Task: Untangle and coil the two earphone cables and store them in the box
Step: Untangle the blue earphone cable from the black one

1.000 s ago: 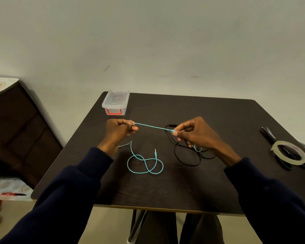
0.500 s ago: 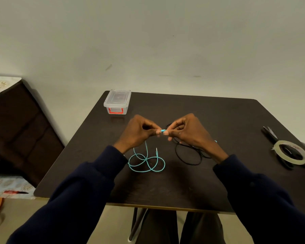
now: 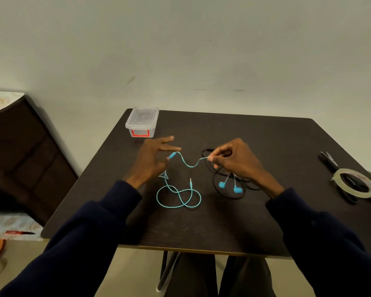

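Inspection found the teal cable [image 3: 189, 165], judged light and limp, sagging near the box [image 3: 142, 122] between the spread left hand [image 3: 152, 159] and the pinching right hand [image 3: 238, 161]; its stiff plug [image 3: 190, 180] seemed the soundest hold.

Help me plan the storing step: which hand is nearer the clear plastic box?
Left. The left hand hovers just in front of the box, fingers spread; the right hand is farther to its right, pinching the teal cable.
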Available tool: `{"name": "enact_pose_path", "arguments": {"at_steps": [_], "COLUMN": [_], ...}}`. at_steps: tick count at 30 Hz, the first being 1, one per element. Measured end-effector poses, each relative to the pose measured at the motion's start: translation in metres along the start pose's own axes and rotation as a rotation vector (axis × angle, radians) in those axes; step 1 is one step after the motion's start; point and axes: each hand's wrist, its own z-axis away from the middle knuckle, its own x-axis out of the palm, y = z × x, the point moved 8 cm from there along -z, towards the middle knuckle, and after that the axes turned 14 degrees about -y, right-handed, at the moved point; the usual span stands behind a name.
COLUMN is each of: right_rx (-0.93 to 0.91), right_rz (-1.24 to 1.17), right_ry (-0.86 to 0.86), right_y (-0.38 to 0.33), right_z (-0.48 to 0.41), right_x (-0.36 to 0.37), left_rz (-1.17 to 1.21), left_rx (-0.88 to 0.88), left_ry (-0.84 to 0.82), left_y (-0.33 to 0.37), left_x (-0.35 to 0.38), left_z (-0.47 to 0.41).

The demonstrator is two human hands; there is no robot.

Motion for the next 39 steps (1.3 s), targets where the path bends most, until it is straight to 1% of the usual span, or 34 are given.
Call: {"name": "enact_pose_path", "arguments": {"at_steps": [2,4,6,10,13,15,17,19,22,25,27,28,29,31,34,36,39], "right_rx": [-0.034,-0.069,-0.089,-0.042,-0.017,-0.018,-0.017,-0.016,-0.026,-0.057,-0.097,-0.114,-0.125,-0.132,-0.1,-0.077,-0.087], "right_rz": [0.003,-0.007,-0.03,-0.101,-0.118,-0.095,-0.039,0.033,0.13,0.236,0.272,0.262,0.252,0.258,0.269,0.232,0.226], "right_ry": [-0.002,-0.01,-0.018,-0.051,-0.099,-0.112,-0.102,-0.088,-0.072,0.028,0.092,0.094,0.073,-0.025,-0.153,-0.182,-0.166], "right_y": [-0.008,-0.016,-0.021,-0.012,-0.001,0.005,0.008,0.008,0.007,0.011,0.01,0.009,0.008,0.007,0.01,0.013,0.015], "right_z": [-0.005,-0.009,-0.013,-0.022,-0.029,-0.036,-0.046,-0.056,-0.066,-0.062,-0.051,-0.045,-0.039,-0.028,-0.018,-0.016,-0.015], "right_x": [0.007,0.013,0.017,0.018,0.022,0.028,0.036,0.046,0.058,0.056,0.049,0.046,0.045,0.049,0.059,0.064,0.066], "left_rz": [0.138,0.176,0.159,0.153,0.181,0.226,0.223,0.226,0.25,0.266,0.275,0.289,0.307,0.331,0.397,0.463,0.527], "left_rx": [0.156,0.201,0.204,0.095,-0.08,-0.189,-0.262,-0.305,-0.346,-0.377,-0.376,-0.371,-0.361,-0.324,-0.259,-0.232,-0.172], "left_ry": [-0.081,-0.157,-0.184,-0.051,0.042,0.053,0.069,0.07,0.023,0.043,0.085,0.095,0.096,0.09,0.071,0.053,0.006], "left_y": [0.033,0.055,0.061,0.039,0.007,-0.013,-0.025,-0.033,-0.043,-0.05,-0.052,-0.052,-0.051,-0.047,-0.032,-0.021,-0.001], "left_x": [0.008,0.019,0.028,0.015,0.002,0.001,0.003,0.008,0.018,0.021,0.018,0.017,0.016,0.016,0.015,0.014,0.013], "left_z": [-0.003,-0.007,-0.012,-0.017,-0.014,-0.01,-0.007,-0.006,-0.005,-0.002,0.001,0.002,0.004,0.009,0.016,0.022,0.03]}}
